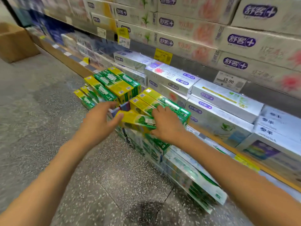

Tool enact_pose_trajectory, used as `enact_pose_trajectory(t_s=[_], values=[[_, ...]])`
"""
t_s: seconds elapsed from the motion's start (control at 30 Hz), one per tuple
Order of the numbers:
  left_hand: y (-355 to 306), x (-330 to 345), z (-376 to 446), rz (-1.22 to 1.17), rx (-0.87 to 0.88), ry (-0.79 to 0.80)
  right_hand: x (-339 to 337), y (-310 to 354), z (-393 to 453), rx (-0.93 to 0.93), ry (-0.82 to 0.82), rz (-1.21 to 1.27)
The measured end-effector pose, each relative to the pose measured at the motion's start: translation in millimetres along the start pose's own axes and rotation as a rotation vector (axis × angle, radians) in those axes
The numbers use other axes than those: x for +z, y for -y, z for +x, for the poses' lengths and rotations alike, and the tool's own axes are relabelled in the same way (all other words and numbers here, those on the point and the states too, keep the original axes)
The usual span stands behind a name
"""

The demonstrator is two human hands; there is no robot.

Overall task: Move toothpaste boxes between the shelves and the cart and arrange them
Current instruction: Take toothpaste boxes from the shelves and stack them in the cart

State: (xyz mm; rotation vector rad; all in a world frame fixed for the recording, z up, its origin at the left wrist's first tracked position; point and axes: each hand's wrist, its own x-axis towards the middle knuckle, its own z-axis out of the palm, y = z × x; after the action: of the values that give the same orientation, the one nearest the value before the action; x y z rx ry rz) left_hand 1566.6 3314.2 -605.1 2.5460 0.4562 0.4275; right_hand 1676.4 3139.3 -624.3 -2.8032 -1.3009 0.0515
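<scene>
**Both hands on a yellow-and-green box at the front stack**

A yellow-and-green toothpaste box lay lengthwise between the two hands, on top of a low stack of green-and-white boxes standing on the floor in front of the shelving. The right hand lay over the box's right end, fingers bent down across its top face and thumb under its near edge, so that it gripped the box. The left hand was at the box's left end; its thumb touched the yellow end, while the other fingers were spread and lightly curved above a dark gap in the stack, closed on nothing that could be seen.

Just behind the held box sat a row of like boxes, side by side and slanting away to the right. Further back and to the left a second pile of yellow-and-green boxes rose higher, with a few more lower at its left side. To the right of the near stack, more pale green-and-white packs leaned along the shelf base.

The lower shelf behind held white boxes with purple labels, and the shelf above was packed with larger white cartons. Yellow price tags and a white one reading 19.90 hung on the shelf rail. The floor was speckled grey, and a brown cardboard box stood at the far left. Much of the scene was blurred.
</scene>
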Motion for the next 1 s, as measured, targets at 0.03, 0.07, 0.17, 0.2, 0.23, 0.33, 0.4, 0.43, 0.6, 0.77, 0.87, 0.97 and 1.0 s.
enact_pose_trajectory(t_s=[0.03,0.07,0.17,0.2,0.23,0.33,0.4,0.43,0.6,0.77,0.87,0.97,1.0], values=[[-7.7,-13.4,9.3,-0.109,-0.021,0.008,-21.3,-6.8,-3.5,-0.105,0.007,-0.066],[-16.8,-24.7,18.3,-0.195,-0.048,0.065,-43.7,-12.4,-5.1,-0.199,0.011,-0.140],[-39.0,-41.7,33.8,-0.370,-0.107,0.370,-104.4,-13.2,-5.7,-0.473,-0.084,-0.280],[-45.0,-43.0,32.4,-0.470,-0.130,0.480,-119.7,-11.7,-3.2,-0.561,-0.142,-0.308],[-48.8,-41.9,28.3,-0.593,-0.145,0.573,-132.5,-9.6,-0.4,-0.625,-0.171,-0.334],[-53.6,-23.6,9.0,-1.013,-0.185,0.668,-154.3,-1.7,10.0,-0.666,-0.207,-0.325],[-58.1,-10.4,-3.5,-1.254,-0.295,0.533,-151.0,7.3,14.0,-0.671,-0.250,-0.304],[-59.4,-5.0,-8.2,-1.319,-0.367,0.446,-141.9,9.9,16.3,-0.672,-0.310,-0.283],[-44.0,13.8,-33.4,-1.441,-0.630,0.206,-57.1,-0.5,24.8,-0.020,-0.371,0.230],[-29.5,24.1,-51.0,-1.423,-0.683,0.182,21.4,-4.0,18.1,0.264,-0.041,0.108],[-26.3,24.5,-51.8,-1.414,-0.694,0.187,35.2,-5.7,23.1,0.359,0.026,0.118],[-23.9,24.2,-51.2,-1.411,-0.672,0.172,39.0,-9.4,32.3,0.393,0.043,0.135],[-23.3,23.7,-51.1,-1.409,-0.660,0.173,40.2,-9.7,34.6,0.399,0.048,0.133]])
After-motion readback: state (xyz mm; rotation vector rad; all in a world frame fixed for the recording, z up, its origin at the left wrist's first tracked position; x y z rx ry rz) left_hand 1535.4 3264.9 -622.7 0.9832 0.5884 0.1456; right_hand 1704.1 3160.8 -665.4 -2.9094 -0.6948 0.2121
